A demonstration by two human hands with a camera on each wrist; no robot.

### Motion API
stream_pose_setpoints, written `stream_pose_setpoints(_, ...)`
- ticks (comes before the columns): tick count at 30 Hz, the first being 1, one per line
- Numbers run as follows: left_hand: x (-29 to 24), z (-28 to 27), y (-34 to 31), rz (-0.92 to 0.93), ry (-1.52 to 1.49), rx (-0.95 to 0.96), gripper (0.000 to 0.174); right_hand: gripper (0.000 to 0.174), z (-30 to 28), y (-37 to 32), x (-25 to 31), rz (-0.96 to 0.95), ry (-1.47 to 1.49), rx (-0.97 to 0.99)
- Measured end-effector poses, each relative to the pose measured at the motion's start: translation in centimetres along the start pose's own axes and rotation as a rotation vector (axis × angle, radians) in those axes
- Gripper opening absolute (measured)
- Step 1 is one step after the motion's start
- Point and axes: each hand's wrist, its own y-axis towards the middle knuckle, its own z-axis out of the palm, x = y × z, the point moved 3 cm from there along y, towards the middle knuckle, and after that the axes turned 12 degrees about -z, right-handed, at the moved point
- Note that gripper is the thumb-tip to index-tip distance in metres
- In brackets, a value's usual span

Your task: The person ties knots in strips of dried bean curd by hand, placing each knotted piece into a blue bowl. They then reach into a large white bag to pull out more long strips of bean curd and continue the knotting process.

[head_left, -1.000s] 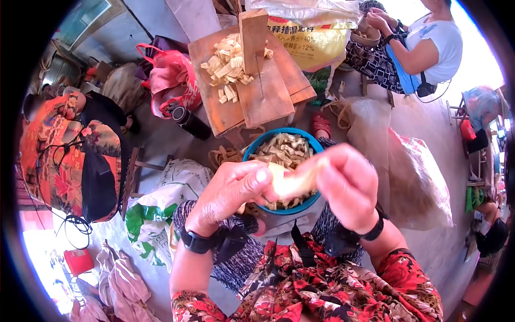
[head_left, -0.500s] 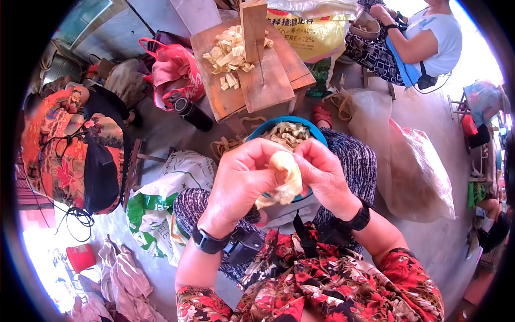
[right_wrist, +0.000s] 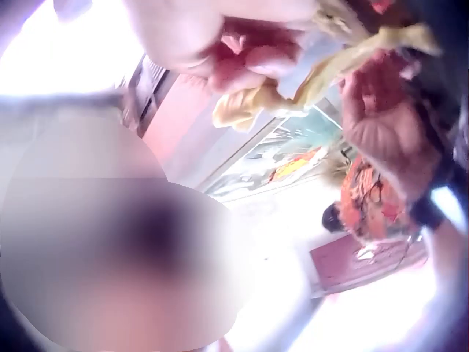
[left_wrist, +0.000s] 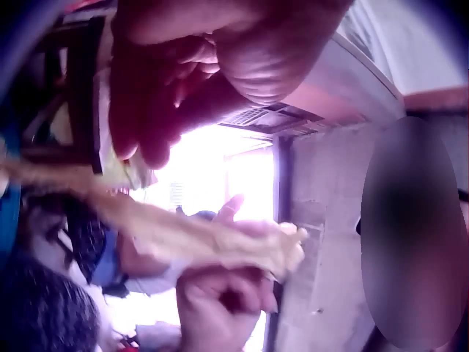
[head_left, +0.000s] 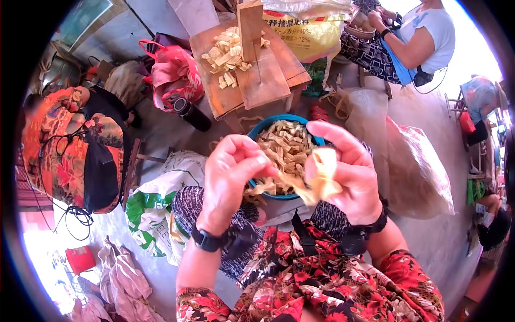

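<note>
A long pale yellow strip [head_left: 324,173] stretches between both hands in front of the chest. My left hand [head_left: 228,180] pinches its thin tail between thumb and fingertips. The right hand [head_left: 357,180] grips the folded, looped end, with its index finger raised. In the right wrist view the strip [right_wrist: 322,81] twists across from one hand to the other. Below the hands is a blue basin [head_left: 257,127] heaped with similar knotted strips [head_left: 284,145]. The hands partly cover its sides.
Ahead stands a wooden stool [head_left: 214,99] with a pile of short yellow pieces [head_left: 228,51] and an upright wood block [head_left: 250,32]. Black bottle [head_left: 192,114] and pink bag [head_left: 174,75] lie left. A translucent sack [head_left: 413,166] is at right; another person [head_left: 421,43] sits beyond.
The hands came together over the strip, then drew apart sideways. The strip was bunched between the fingers and now spans the gap, its looped end in the right hand.
</note>
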Motion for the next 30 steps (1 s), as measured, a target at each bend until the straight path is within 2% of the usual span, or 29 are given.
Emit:
stream_pose_setpoints(2, -0.4, 1.5, -0.9, 0.171, 0.056, -0.060, 0.019, 0.038, 0.5, 0.7, 0.1, -0.066, -0.422, -0.093)
stream_pose_setpoints(4, -1.3, 2.1, -2.0, 0.351, 0.349, -0.112, 0.015, 0.038, 0.2, 1.0, -0.9, -0.103, -0.536, -0.153)
stream_pose_setpoints(5, -2.2, 2.4, -2.0, 0.634, 0.689, -0.111, 0.015, 0.038, 0.1, 0.9, -1.0, -0.121, -0.560, -0.144)
stream_pose_setpoints(9, -1.5, 3.3, -2.1, 0.573, 0.834, -0.274, 0.011, 0.037, -0.1, 0.6, -1.9, -0.153, -0.630, -0.163)
stream_pose_setpoints(13, -0.8, 2.9, -1.5, 0.586, 0.899, -0.338, 0.008, 0.036, -1.9, 0.4, -2.2, 0.058, -0.176, -0.236)
stream_pose_setpoints(14, -0.9, 2.6, -1.3, 0.578, 0.897, -0.358, 0.007, 0.035, -1.8, 0.1, -2.5, 0.098, -0.042, -0.201)
stream_pose_setpoints(15, -0.7, 2.2, -1.0, 0.446, 0.856, -0.283, 0.006, 0.034, -1.5, -0.2, -2.9, 0.140, 0.091, -0.160)
stream_pose_setpoints(16, -0.7, 2.0, -0.5, 0.496, 0.752, -0.174, 0.007, 0.033, -1.3, -0.2, -2.9, 0.179, 0.222, -0.117)
stream_pose_setpoints(18, -0.2, 1.4, 0.3, 0.569, 0.537, 0.054, 0.007, 0.031, -1.2, 0.0, -2.3, 0.136, 0.103, -0.088)
stream_pose_setpoints(19, -0.5, 0.9, 0.6, 0.452, 0.540, 0.147, 0.010, 0.031, -1.1, 0.1, -2.2, 0.111, 0.035, -0.063)
stream_pose_setpoints(20, 0.6, 1.0, 0.8, 0.018, 0.168, 0.238, 0.019, 0.031, -0.9, 0.3, -2.1, 0.081, -0.030, -0.035)
stream_pose_setpoints(22, 1.0, 1.8, 0.9, -0.187, 0.203, 0.326, 0.024, 0.031, -0.9, 0.6, -1.9, 0.066, -0.160, -0.007)
stream_pose_setpoints(23, 0.9, 2.3, 0.1, -0.384, 0.141, 0.388, 0.026, 0.031, -1.0, 0.7, -2.0, 0.046, -0.213, -0.001)
stream_pose_setpoints(26, 0.5, 2.0, -0.1, -0.220, 0.296, 0.298, 0.029, 0.024, -1.7, 0.4, -1.5, 0.040, -0.410, -0.096)
stream_pose_setpoints(27, 0.4, 1.6, -0.2, -0.281, 0.351, 0.213, 0.031, 0.023, -1.8, 0.4, -1.1, 0.048, -0.484, -0.141)
stream_pose_setpoints(28, 0.4, 1.7, -0.1, -0.215, 0.413, 0.143, 0.032, 0.024, -2.1, 0.4, -0.8, 0.055, -0.557, -0.182)
stream_pose_setpoints(29, 0.5, 1.8, 0.0, -0.148, 0.474, 0.068, 0.032, 0.030, -2.3, 0.6, -0.5, 0.070, -0.691, -0.029)
stream_pose_setpoints(30, 0.7, 1.8, 0.0, -0.082, 0.538, -0.012, 0.033, 0.031, -1.7, 0.3, -1.0, 0.168, -0.636, -0.025)
